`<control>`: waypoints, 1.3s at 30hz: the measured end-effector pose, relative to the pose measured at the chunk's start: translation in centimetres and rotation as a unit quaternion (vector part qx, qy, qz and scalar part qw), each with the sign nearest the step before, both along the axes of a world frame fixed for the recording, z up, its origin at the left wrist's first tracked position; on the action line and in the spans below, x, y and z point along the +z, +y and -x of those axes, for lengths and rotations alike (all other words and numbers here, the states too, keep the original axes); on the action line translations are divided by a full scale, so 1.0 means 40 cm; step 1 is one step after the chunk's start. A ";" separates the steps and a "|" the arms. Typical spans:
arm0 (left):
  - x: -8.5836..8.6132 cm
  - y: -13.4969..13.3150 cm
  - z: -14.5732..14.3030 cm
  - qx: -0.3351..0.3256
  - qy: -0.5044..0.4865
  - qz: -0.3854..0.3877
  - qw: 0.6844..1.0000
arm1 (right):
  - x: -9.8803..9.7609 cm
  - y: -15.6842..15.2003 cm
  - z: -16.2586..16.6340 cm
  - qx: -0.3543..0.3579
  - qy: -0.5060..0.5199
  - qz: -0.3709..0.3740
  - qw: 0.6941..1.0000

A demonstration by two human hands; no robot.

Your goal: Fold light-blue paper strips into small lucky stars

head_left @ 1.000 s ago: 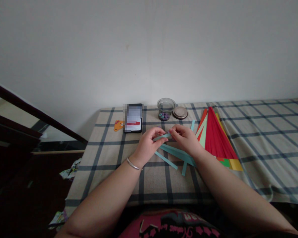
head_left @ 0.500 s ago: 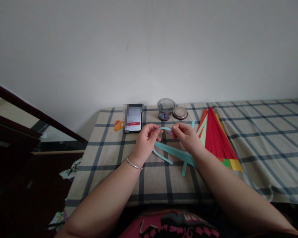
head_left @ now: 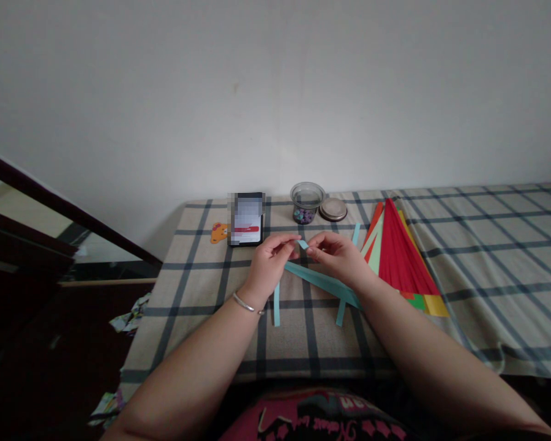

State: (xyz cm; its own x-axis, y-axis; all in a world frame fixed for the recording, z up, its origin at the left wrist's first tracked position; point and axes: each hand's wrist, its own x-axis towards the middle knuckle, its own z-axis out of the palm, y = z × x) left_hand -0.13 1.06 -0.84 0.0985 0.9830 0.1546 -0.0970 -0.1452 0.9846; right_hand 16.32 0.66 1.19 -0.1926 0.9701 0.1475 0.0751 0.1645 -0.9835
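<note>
1. In the head view, the left hand (head_left: 272, 260) pinches a blue strip (head_left: 302, 244) between thumb and fingers
2. The right hand (head_left: 337, 257) pinches the same strip's other visible end, so it sits in the small gap between both hands, above the tabletop (head_left: 202, 294)
3. A pale strip end (head_left: 277, 306) shows below the left hand; whether it joins the pinched piece cannot be told
4. A blue bundle (head_left: 321, 282) slants beneath the hands toward the right forearm
5. Beyond the hands stand a clear jar (head_left: 307, 197) with small purple and blue pieces (head_left: 304, 215) inside, and a lid (head_left: 333, 209) just beside it
6. A phone (head_left: 250, 236) lies to the left, red strips (head_left: 401, 257) to the right
</note>
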 end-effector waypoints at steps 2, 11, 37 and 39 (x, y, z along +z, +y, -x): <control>0.003 -0.002 -0.001 -0.007 -0.015 0.009 1.000 | -0.002 -0.001 0.003 0.008 0.024 -0.002 1.000; 0.021 -0.012 -0.010 -0.023 -0.037 0.033 0.999 | -0.013 0.000 0.008 -0.008 0.029 -0.010 1.000; 0.011 -0.012 -0.004 -0.036 0.019 0.012 0.999 | -0.011 -0.003 0.010 -0.006 0.053 -0.002 0.999; 0.010 -0.011 -0.004 -0.037 0.022 0.017 0.999 | -0.012 -0.004 0.011 -0.007 0.057 -0.006 0.998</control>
